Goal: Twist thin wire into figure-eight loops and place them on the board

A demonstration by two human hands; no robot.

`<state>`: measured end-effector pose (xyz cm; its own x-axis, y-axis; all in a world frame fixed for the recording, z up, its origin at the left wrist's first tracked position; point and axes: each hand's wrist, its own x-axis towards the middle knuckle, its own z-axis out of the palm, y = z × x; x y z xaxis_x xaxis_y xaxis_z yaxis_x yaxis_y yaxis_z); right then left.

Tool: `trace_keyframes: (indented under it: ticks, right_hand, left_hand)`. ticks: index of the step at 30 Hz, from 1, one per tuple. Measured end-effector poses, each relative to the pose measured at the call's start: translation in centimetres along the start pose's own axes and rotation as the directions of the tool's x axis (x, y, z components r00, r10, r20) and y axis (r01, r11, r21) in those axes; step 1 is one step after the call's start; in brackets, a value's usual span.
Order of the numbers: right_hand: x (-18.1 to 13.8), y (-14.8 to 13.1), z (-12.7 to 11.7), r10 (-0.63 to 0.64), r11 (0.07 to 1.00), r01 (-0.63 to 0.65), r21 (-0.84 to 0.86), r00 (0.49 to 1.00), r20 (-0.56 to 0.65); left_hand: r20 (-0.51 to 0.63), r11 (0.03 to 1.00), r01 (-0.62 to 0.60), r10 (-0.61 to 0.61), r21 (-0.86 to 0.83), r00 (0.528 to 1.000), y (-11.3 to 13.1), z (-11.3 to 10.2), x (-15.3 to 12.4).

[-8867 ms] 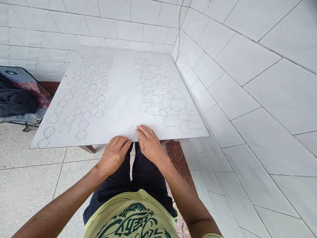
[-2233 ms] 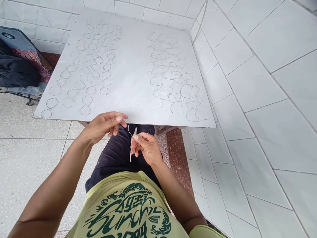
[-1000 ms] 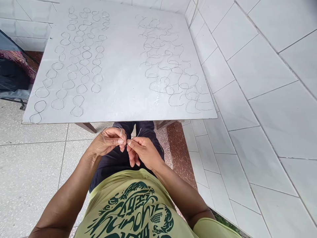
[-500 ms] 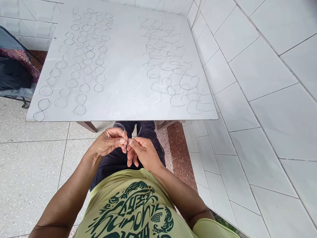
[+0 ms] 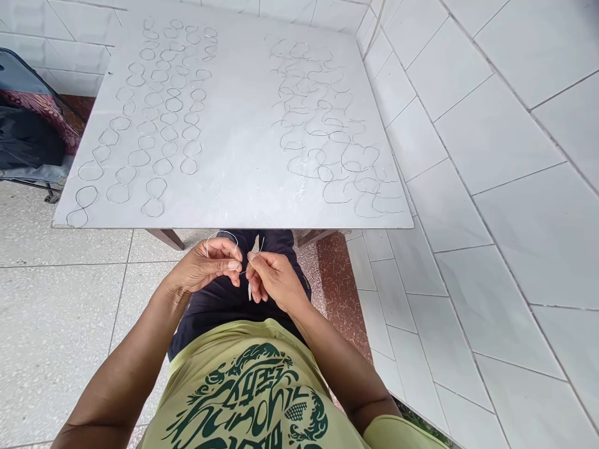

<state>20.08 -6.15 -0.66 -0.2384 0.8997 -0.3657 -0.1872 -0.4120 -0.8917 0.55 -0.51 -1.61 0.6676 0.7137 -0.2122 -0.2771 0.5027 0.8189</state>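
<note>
Between my two hands is a thin wire, bent into a round loop on the left with a loose end sticking up on the right. My left hand pinches it between thumb and fingers, the loop arching above the knuckles. With thumb and forefinger my right hand grips the other part, slightly apart from the left fingertips. A short stretch of wire shows in the gap between them. Both hands are over my lap, just in front of the table edge.
On the white table, several figure-eight wire pieces lie in columns at the left. Several open, curved wires overlap at the right. A tiled wall borders the right side. A folding chair with dark cloth stands at far left.
My right hand has moved a little right and up, opening a small gap from the left fingertips. My left hand keeps its pinch on the wire. The view has shifted slightly.
</note>
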Motion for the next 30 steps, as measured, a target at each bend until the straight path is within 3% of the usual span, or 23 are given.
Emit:
trace_keyframes:
  ticks: [6,11,17,22,27,30]
  right_hand:
    - [0.6,-0.2,0.2,0.104,0.989,-0.101,0.106,0.994,-0.028]
    - [0.7,0.7,0.9,0.093,0.975,-0.073,0.211,0.992,-0.088]
    - [0.3,1.4,0.6,-0.052,0.995,0.065,0.074,0.985,-0.162]
    - [0.2,0.9,0.2,-0.074,0.997,0.076,0.004,0.983,-0.168]
    - [-0.1,0.8,0.6,-0.136,0.991,0.131,-0.041,0.977,-0.167]
    - [-0.6,1.4,0.9,-0.275,0.955,0.244,-0.169,0.941,-0.198]
  left_hand:
    - [-0.012,0.996,-0.01,0.011,0.089,1.0,0.9,0.0,-0.1]
    - [-0.058,0.993,-0.024,0.031,0.117,0.998,0.6,-0.2,-0.1]
    - [-0.106,0.993,-0.071,0.081,0.099,0.991,0.7,0.2,-0.2]
    - [-0.074,0.994,-0.085,0.09,0.07,0.993,1.1,0.8,-0.3]
    - [-0.264,0.992,-0.094,0.113,0.085,0.958,0.1,2.0,0.4]
    - [-0.382,0.996,-0.089,0.095,0.032,0.919,-0.5,2.9,0.7]
